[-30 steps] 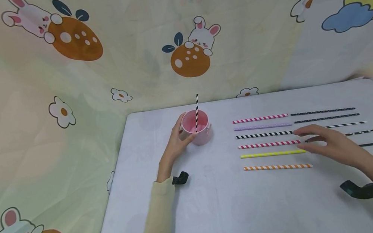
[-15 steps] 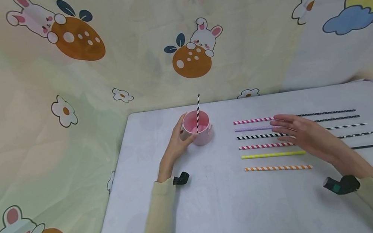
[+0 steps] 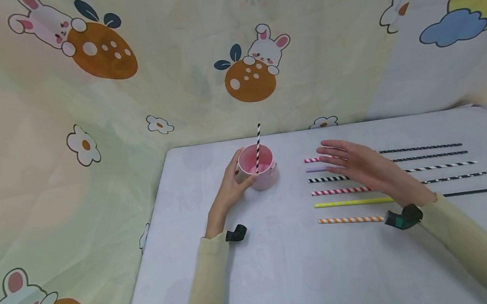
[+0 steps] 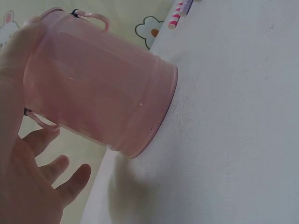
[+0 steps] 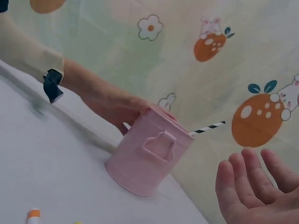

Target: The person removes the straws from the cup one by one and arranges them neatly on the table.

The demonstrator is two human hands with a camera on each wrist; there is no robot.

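My left hand (image 3: 228, 188) grips a pink pail (image 3: 266, 181) near its rim, thumb on the near side. In the left wrist view the pail (image 4: 98, 79) stands upright on the table, with small side handles. A black-and-white striped straw (image 3: 257, 145) leans inside, its top above the rim. My right hand (image 3: 361, 164) hovers over the rows of straws with fingers extended, holding nothing; the right wrist view shows that hand (image 5: 257, 191) with its palm bare. Beneath it lie a pink striped straw (image 3: 310, 160), a purple straw (image 3: 314, 170) and a black-and-white striped straw (image 3: 325, 179), each partly hidden.
Nearer lie a red striped straw (image 3: 337, 191), a yellow straw (image 3: 349, 203) and an orange striped straw (image 3: 349, 220). Several dark straws (image 3: 440, 167) form a column on the right. A patterned curtain (image 3: 183, 69) hangs behind the white table (image 3: 290, 274).
My right hand has moved left and away from me across the straws, its fingers spreading from a loose curl to extended. The left hand and pail have stayed in place.
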